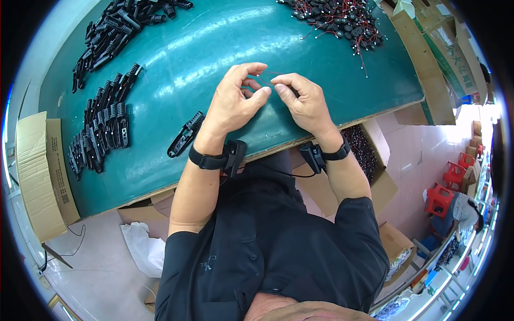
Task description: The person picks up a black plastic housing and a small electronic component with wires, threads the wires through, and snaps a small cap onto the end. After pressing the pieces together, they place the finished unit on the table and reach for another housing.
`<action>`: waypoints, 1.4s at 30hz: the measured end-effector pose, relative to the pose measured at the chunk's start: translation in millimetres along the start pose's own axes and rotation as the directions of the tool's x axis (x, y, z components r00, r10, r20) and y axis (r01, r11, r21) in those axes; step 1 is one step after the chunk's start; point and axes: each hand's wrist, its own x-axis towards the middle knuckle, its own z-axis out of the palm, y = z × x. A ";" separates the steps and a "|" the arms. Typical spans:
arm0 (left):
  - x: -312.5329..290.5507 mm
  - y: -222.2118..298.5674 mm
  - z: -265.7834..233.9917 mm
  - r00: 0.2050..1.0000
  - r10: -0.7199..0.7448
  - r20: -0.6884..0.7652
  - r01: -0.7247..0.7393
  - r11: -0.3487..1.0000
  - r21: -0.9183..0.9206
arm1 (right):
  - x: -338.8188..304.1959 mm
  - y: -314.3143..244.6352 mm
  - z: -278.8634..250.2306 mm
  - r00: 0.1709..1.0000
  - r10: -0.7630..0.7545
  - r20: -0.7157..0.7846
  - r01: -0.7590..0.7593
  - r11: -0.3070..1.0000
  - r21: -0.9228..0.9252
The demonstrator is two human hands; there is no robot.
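Note:
Over the green table, my left hand (238, 99) is raised with its fingers curved and its thumb apart from the index finger. My right hand (306, 101) faces it, thumb and fingers closed on a small dark part that they mostly hide. From the right fingertips a thin red wire (274, 73) stretches toward the left index fingertip, with a tiny pale end near the left fingers. Beside my left wrist lies a single black plastic housing (184, 135) with a ribbed end. Black bands with small boxes are strapped round both wrists.
Rows of similar black housings (99, 131) lie at left, with a heap (115, 32) behind them. Black round parts with red wires (345, 21) are piled at far right. Cardboard flanks the table (214, 48); an open carton (369, 155) of small parts stands below its front edge.

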 end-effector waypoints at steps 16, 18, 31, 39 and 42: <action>-32.0 -18.4 -27.1 0.981 0.053 -0.185 -0.059 0.998 -0.029 | -11.2 -13.6 5.4 0.922 0.241 0.302 -0.307 0.932 0.195; -37.2 -13.1 -28.5 0.977 0.081 -0.198 -0.083 0.997 -0.002 | -12.4 -12.5 7.6 0.899 0.278 0.340 -0.381 0.878 0.289; -63.9 -7.6 -49.6 0.965 0.148 -0.217 -0.127 0.986 0.108 | -12.0 -29.7 24.1 0.804 0.350 0.480 -0.541 0.765 0.349; -109.4 11.5 -96.6 0.925 0.292 -0.245 -0.073 0.767 0.638 | -8.6 -34.5 26.5 0.789 0.379 0.485 -0.498 0.856 0.141; -124.0 -2.8 -110.6 0.962 0.189 -0.198 0.013 0.689 0.725 | -11.0 -24.2 34.9 0.835 0.317 0.451 -0.439 0.876 0.198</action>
